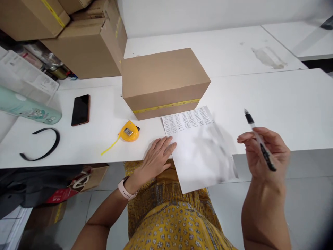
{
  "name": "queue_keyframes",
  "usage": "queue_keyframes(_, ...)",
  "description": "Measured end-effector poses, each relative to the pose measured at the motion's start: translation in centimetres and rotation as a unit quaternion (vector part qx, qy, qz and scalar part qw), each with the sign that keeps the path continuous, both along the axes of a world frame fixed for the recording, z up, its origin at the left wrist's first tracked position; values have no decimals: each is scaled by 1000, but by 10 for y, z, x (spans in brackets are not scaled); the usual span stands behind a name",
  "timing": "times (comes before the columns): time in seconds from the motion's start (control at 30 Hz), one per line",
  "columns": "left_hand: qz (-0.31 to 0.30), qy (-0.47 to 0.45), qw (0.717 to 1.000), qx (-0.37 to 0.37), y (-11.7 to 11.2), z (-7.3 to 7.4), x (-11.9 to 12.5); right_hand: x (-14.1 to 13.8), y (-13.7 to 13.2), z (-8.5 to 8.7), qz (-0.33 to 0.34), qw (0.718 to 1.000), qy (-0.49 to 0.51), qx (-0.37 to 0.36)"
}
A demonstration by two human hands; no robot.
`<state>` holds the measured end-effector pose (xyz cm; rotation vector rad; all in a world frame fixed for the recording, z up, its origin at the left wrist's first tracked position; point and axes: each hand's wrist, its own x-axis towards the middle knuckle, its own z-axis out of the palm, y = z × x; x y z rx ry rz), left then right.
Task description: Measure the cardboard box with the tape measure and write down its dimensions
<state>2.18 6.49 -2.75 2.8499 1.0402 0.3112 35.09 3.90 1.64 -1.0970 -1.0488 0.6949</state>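
Observation:
My right hand (pixel 265 152) is raised at the right, closed on a clear pen (pixel 262 144) with a black grip and its tip pointing up and away. A white sheet of paper (pixel 201 152) with rows of small handwriting along its top part lies on the table, its lower part hanging over the front edge. My left hand (pixel 157 156) rests flat at the paper's left edge, fingers stretched out. Behind the paper stands a closed cardboard box (pixel 166 78) with a yellow tape strip. Left of my left hand is a yellow tape measure (pixel 129 131), its blade slightly out.
A phone (pixel 80 109), a black headband (pixel 52 146) and a mint-green bottle (pixel 28 104) lie on the left of the white table (pixel 275 104). Large cardboard boxes (pixel 85 48) are stacked at the back left. Bags (pixel 85 180) sit below the table's front edge.

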Motion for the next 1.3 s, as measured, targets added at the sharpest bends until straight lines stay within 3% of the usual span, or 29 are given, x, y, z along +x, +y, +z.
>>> queue_keyframes(0.2, 17, -20, 999, 18, 2, -4, 7, -58, 13, -4, 52, 997, 61, -16)
queue_keyframes(0.27, 25, -23, 999, 28, 1, -6, 9, -78, 25, -6, 100, 987, 103, -65)
queue_keyframes(0.37, 33, -24, 999, 37, 0, -8, 12, -102, 43, -10, 202, 953, 153, -167)
queue_keyframes(0.43, 36, -23, 998, 37, 0, -8, 12, -113, 54, -15, 234, 934, 167, -214)
queue_keyframes(0.5, 35, -27, 999, 22, 0, -7, 12, -122, 62, -21, 218, 934, 157, -233)
queue_keyframes(0.63, 30, -45, 998, -7, 1, -6, 10, -134, 72, -32, 156, 963, 65, -210)
queue_keyframes(0.8, 34, -56, 998, -8, 1, -5, 9, -139, 74, -39, 200, 959, -11, -201)
queue_keyframes(0.97, 41, -68, 997, -10, 0, -4, 9, -138, 66, -38, 166, 963, -112, -182)
queue_keyframes(1.1, 41, -73, 996, -9, 0, -5, 9, -138, 62, -37, 184, 959, -117, -179)
queue_keyframes(1.3, 36, -80, 996, 13, -1, -4, 10, -143, 64, -41, 154, 960, -133, -190)
